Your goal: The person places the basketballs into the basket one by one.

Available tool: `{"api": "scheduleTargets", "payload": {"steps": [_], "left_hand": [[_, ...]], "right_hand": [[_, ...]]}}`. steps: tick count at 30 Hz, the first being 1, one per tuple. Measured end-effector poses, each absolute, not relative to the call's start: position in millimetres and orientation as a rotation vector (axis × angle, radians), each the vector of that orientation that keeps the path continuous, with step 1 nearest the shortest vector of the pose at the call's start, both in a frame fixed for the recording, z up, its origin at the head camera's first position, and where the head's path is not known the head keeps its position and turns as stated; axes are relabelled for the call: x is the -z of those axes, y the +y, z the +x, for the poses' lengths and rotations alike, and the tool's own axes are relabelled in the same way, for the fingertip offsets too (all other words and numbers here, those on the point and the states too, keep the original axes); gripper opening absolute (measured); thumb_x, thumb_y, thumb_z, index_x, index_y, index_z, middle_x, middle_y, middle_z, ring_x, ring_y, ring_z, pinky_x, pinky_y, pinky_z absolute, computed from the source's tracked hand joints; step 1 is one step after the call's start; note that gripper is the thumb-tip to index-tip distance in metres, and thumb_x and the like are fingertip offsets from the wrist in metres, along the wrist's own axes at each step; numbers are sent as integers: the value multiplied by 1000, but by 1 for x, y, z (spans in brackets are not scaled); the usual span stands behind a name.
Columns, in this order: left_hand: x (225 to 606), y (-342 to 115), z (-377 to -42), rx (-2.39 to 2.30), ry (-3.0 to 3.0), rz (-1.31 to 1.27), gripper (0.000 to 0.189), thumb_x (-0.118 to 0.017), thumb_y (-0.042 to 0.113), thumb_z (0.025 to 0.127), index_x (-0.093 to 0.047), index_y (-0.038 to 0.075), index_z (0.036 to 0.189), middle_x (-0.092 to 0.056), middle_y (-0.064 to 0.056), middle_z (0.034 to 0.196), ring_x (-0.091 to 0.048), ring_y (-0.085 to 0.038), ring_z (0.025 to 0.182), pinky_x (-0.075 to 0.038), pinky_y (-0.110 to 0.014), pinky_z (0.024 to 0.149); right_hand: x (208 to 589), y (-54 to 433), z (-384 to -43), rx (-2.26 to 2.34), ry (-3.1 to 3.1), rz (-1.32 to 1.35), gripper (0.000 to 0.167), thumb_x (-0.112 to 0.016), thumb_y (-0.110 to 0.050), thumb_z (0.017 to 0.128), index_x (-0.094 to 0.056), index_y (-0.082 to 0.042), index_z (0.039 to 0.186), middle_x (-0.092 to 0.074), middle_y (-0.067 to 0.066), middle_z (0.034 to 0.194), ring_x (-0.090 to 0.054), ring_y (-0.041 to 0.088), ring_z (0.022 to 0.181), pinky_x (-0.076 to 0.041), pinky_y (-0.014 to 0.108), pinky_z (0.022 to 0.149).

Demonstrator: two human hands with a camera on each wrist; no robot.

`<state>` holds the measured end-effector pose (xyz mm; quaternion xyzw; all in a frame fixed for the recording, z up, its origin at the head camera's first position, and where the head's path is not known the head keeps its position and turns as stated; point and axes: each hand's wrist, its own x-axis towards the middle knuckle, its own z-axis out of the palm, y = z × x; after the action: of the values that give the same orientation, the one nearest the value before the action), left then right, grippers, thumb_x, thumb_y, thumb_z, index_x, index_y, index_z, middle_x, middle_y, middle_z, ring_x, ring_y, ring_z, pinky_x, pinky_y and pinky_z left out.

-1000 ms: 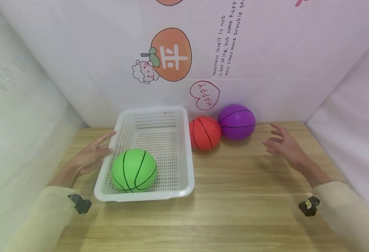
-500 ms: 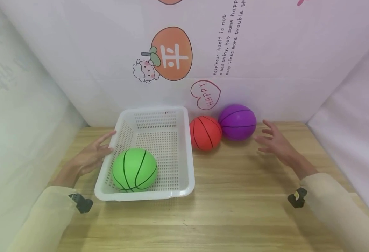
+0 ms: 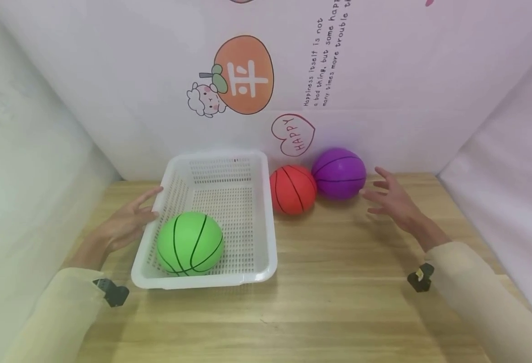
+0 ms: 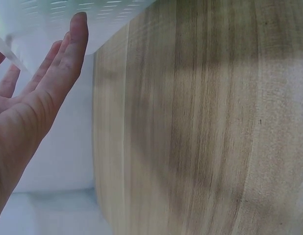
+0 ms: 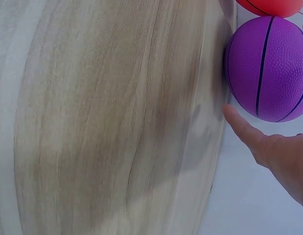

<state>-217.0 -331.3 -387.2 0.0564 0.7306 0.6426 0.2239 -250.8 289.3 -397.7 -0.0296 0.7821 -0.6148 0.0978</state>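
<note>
A white plastic basket (image 3: 272, 242) stands on the left of the table, with a green ball (image 3: 190, 244) lying in its near left corner. My left hand (image 3: 125, 224) rests at the basket's left rim, fingers extended; the left wrist view shows those fingers (image 4: 68, 63) against the basket's side. Just right of the purple ball (image 3: 339, 173) my right hand (image 3: 395, 202) is spread and holds nothing. In the right wrist view a fingertip comes close to the purple ball (image 5: 269, 68); whether they touch I cannot tell. The red ball (image 3: 294, 189) sits between basket and purple ball.
A wooden table (image 3: 338, 297) carries everything. Behind the balls and basket rises a white printed cloth wall (image 3: 383, 75), with further cloth walls at left and right.
My right hand has moved left and slightly away from me, closer to the purple ball. The left hand stays at the basket rim, and the balls remain in place.
</note>
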Motion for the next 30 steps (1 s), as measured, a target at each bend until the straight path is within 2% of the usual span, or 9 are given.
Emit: {"api": "scheduleTargets", "payload": {"steps": [5, 13, 21, 25, 30], "left_hand": [[389, -333, -215, -1769, 2015, 168, 76, -48, 7, 104, -3, 27, 162, -24, -29, 157, -46, -38, 131, -42, -61, 101], [390, -335, -215, -1784, 2002, 173, 77, -49, 6, 104, -4, 27, 162, -23, -31, 156, -58, -22, 119, -45, -59, 99], [395, -335, -213, -1778, 2000, 210, 78, -49, 6, 103, -2, 25, 162, -22, -33, 156, -56, -26, 122, -46, -59, 99], [391, -334, -212, -1774, 2010, 217, 77, -50, 7, 104, -3, 25, 162, -21, -33, 156, -58, -20, 118, -47, -57, 99], [391, -333, -214, -1776, 2010, 220, 78, -50, 6, 103, -3, 25, 162, -21, -33, 156, -58, -20, 118, -46, -58, 99]], "right_hand": [[401, 285, -253, 1820, 2323, -71, 95, -64, -21, 100, 9, -13, 160, -4, 36, 158, -32, 52, 136, -48, 56, 96], [405, 278, -263, 1846, 2302, -39, 96, -64, -25, 100, 10, -19, 161, 6, 26, 162, -15, 46, 145, -44, 56, 101], [411, 273, -262, 1897, 2283, -26, 95, -64, -22, 100, 8, -17, 161, 7, 27, 162, -15, 48, 145, -42, 60, 100], [413, 271, -265, 1920, 2273, -18, 96, -65, -21, 99, 9, -19, 161, 6, 25, 162, -15, 47, 145, -42, 61, 101], [410, 270, -272, 1907, 2303, -23, 102, -70, -22, 96, 8, -19, 161, 8, 26, 161, -17, 47, 145, -44, 60, 100]]}}
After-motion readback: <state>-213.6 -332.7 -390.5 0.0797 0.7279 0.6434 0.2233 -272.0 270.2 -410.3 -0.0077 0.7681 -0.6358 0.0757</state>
